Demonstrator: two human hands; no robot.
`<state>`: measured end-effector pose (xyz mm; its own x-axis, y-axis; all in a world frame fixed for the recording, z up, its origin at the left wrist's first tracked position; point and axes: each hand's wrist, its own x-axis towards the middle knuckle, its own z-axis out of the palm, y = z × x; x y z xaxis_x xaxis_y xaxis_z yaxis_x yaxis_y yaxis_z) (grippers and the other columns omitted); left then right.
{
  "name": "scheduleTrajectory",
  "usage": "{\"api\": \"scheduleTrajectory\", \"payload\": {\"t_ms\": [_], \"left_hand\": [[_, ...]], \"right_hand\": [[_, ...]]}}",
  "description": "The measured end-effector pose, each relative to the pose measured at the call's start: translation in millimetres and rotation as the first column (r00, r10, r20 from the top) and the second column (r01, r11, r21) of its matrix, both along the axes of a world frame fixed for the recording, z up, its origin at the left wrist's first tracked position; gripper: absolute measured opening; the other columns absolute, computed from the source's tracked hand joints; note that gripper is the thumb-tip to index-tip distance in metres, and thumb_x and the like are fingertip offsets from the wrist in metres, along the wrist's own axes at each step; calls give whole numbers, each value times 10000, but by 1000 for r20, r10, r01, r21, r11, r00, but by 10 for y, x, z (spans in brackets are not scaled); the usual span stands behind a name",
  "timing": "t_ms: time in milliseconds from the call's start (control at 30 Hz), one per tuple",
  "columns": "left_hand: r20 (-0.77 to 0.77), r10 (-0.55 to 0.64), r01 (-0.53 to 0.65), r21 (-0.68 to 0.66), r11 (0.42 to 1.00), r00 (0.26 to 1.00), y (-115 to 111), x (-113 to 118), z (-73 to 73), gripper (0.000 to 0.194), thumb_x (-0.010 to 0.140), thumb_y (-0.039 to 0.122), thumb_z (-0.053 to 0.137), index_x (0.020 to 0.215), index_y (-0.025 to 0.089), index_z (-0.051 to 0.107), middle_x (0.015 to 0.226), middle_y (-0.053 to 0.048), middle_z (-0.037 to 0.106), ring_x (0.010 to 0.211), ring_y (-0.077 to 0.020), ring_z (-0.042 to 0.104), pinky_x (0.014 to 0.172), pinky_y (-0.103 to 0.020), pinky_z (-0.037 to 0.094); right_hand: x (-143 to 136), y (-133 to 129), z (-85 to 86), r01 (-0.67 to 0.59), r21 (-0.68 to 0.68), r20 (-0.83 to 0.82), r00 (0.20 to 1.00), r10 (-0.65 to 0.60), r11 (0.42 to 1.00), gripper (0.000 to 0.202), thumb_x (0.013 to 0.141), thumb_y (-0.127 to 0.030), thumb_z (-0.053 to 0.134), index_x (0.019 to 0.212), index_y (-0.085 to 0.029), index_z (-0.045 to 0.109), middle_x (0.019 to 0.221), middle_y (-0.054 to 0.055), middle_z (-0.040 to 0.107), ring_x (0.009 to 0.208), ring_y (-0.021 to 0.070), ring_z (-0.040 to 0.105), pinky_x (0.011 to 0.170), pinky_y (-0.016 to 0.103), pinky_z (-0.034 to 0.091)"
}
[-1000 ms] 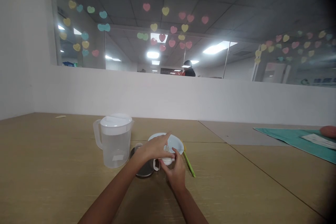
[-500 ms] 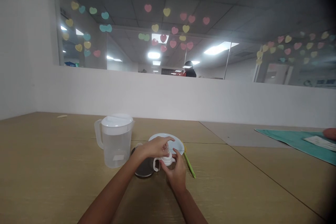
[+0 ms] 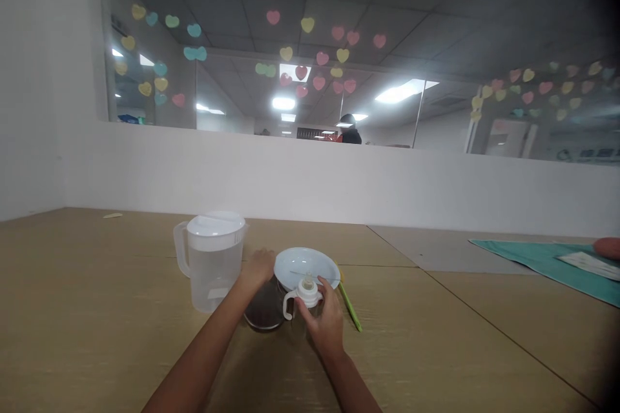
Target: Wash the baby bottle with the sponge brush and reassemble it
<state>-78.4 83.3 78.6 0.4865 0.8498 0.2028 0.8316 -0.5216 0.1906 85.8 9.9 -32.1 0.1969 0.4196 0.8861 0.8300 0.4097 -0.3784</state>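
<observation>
My right hand is closed around a small clear bottle with a white collar, a white side handle and a pale nipple on top. My left hand is over the far edge of a dark round plate, beside the pitcher; its fingers are blurred and I cannot make out whether they hold anything. A pale blue bowl sits just behind the bottle, with a thin object lying in it. To its right lies a green-handled brush.
A lidded translucent pitcher stands on the wooden table at the left. Farther right are a teal mat with a white cloth and a reddish object. A person shows beyond the window.
My left hand has moved left, away from the bottle top, and the nipple and bowl now show more. My right hand has stayed on the bottle.
</observation>
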Motion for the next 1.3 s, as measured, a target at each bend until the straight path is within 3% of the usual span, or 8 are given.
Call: {"api": "scheduleTrajectory", "payload": {"t_ms": [100, 200, 367, 433, 533, 733, 933, 1300], "left_hand": [[-42, 80, -81, -13, 997, 996, -5, 5, -159, 272, 773, 302, 548, 986, 156, 631, 910, -170, 639, 919, -293, 603, 746, -366, 471], [-65, 136, -137, -6, 991, 989, -12, 7, -185, 237, 766, 252, 542, 941, 125, 640, 919, -184, 627, 924, -298, 597, 731, -362, 473], [-22, 134, -133, 38, 990, 991, -167, -133, 226, 313, 795, 169, 469, 1073, 65, 567, 1115, -225, 546, 998, -277, 561, 837, -367, 441], [42, 3, -6, 72, 997, 999, -320, -159, 429, 390, 823, 230, 462, 1204, 148, 482, 1218, -144, 496, 1065, -217, 524, 915, -310, 402], [192, -340, 342, 25, 939, 921, -562, -57, 562, 489, 781, 273, 534, 1257, 223, 433, 1219, -77, 491, 1055, -189, 514, 910, -275, 408], [75, -366, 371, -65, 926, 927, -634, 248, 377, 416, 709, 187, 565, 1125, 186, 556, 1196, -105, 498, 1039, -242, 527, 859, -317, 429], [160, -364, 373, -31, 927, 917, -477, 221, 336, 479, 648, 259, 647, 1110, 167, 560, 1110, -82, 576, 962, -217, 557, 843, -297, 433], [170, -335, 347, -42, 937, 927, -479, 247, 326, 424, 598, 246, 673, 1005, 178, 579, 1063, -75, 601, 930, -209, 571, 776, -275, 445]], "right_hand": [[5, -11, 9, 0, -7, 8, 1000, 0, 1000, 569, 746, -464, 599, 1191, -135, 464, 950, 125, 638, 866, 234, 609, 717, 356, 508], [4, -15, 15, 1, -15, 9, 1000, -1, 1000, 558, 757, -472, 581, 1192, -141, 466, 972, 130, 636, 882, 242, 607, 734, 368, 502], [-5, -10, 16, 6, -12, 9, 1000, -6, 1000, 569, 763, -495, 559, 1200, -142, 463, 977, 130, 633, 879, 243, 606, 730, 372, 498], [-8, -7, 14, 0, -19, 0, 1000, 0, 1000, 585, 760, -495, 565, 1209, -137, 455, 958, 127, 636, 863, 238, 609, 724, 365, 500], [-11, -8, 17, -20, -25, -11, 1000, 20, 999, 620, 754, -492, 576, 1236, -132, 429, 952, 127, 638, 845, 235, 614, 707, 356, 504], [-11, -27, 42, -23, -16, 14, 1000, 24, 1000, 676, 763, -462, 586, 1304, -129, 353, 933, 110, 649, 844, 229, 621, 732, 359, 503], [-37, -39, 53, -11, 11, 56, 998, 11, 1000, 674, 777, -456, 571, 1330, -137, 357, 1113, 152, 607, 955, 250, 597, 792, 381, 488], [-80, -48, 34, 34, 25, 43, 998, -35, 999, 634, 798, -447, 534, 1317, -120, 378, 1098, 163, 614, 969, 259, 599, 784, 392, 498]]}}
